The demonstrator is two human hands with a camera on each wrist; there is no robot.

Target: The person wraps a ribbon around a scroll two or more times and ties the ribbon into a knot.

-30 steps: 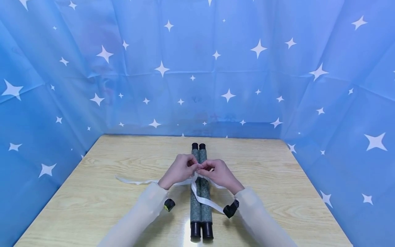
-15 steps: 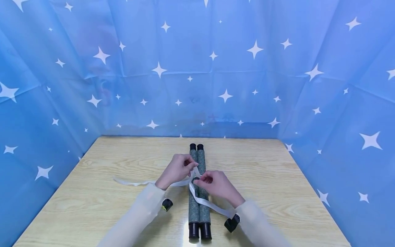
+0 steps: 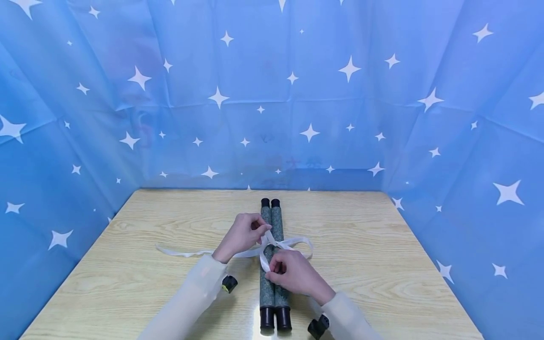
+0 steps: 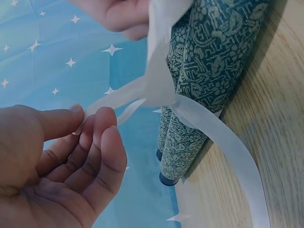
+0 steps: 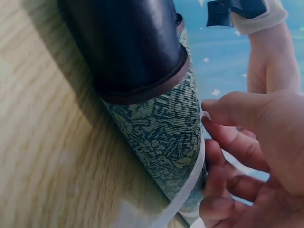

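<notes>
A scroll point(image 3: 267, 290), rolled from both ends into two side-by-side rolls, lies lengthwise before me. Its cloth is green and patterned, with black end knobs point(image 5: 128, 42). A white ribbon point(image 4: 159, 85) crosses its middle in a partly formed knot. Thumb and fingertips of my left hand point(image 3: 242, 236) pinch a piece of the ribbon just left of the knot. Nearer to me, my right hand point(image 3: 295, 271) pinches another stretch of it over the rolls. One ribbon tail point(image 3: 187, 254) trails left on the table, and a loop point(image 3: 303, 240) curves out at the right.
The scroll rests on a light wood-grain table point(image 3: 374, 264). Blue cloth with white stars point(image 3: 255, 118) hangs behind the table and along both sides. A small black camera point(image 3: 230, 284) is worn at my left wrist, another black camera point(image 3: 318, 327) at my right.
The hands, together at the knot one second ago, have drawn apart. My right hand has moved toward me, pulling ribbon, and a loop now shows at the right. The left hand has stayed nearly still.
</notes>
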